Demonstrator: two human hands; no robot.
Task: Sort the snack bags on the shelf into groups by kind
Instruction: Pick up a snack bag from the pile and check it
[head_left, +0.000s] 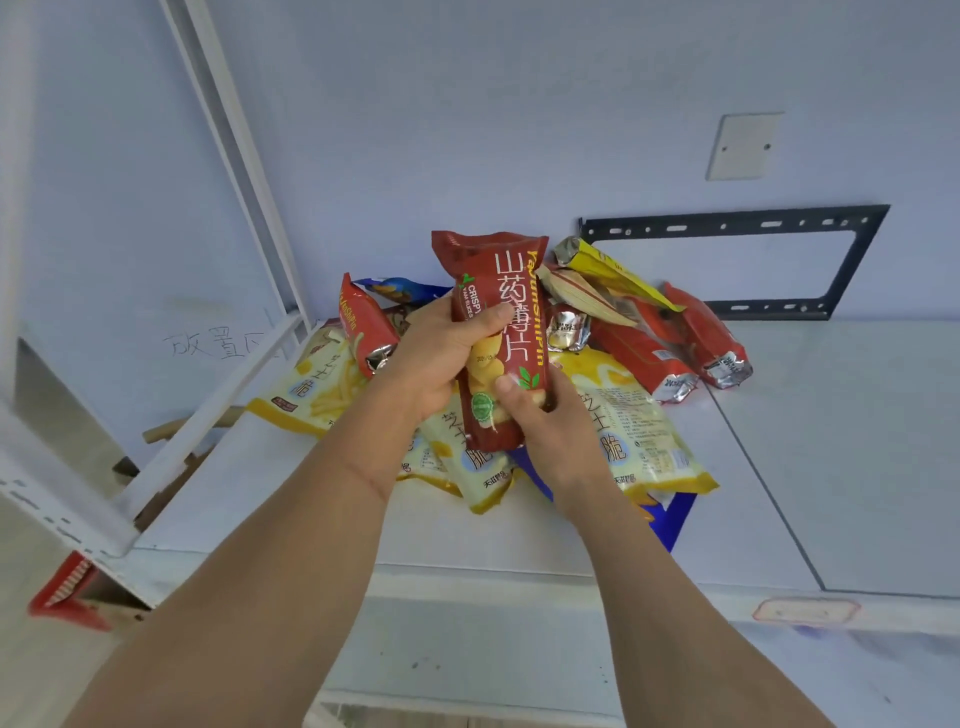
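Bag (493, 332), red, upright, long axis vertical, top seal toward the wall. Left hand (441, 358) and right hand (545, 421) fingers clamped on it above the shelf (831, 441).

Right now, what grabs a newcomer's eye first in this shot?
The tall red snack bag at centre, held upright above the pile by both hands: left hand around its middle, right hand at its lower end. Behind and beneath it, a jumbled pile on the white shelf: yellow bags in front, more red bags toward the back right.
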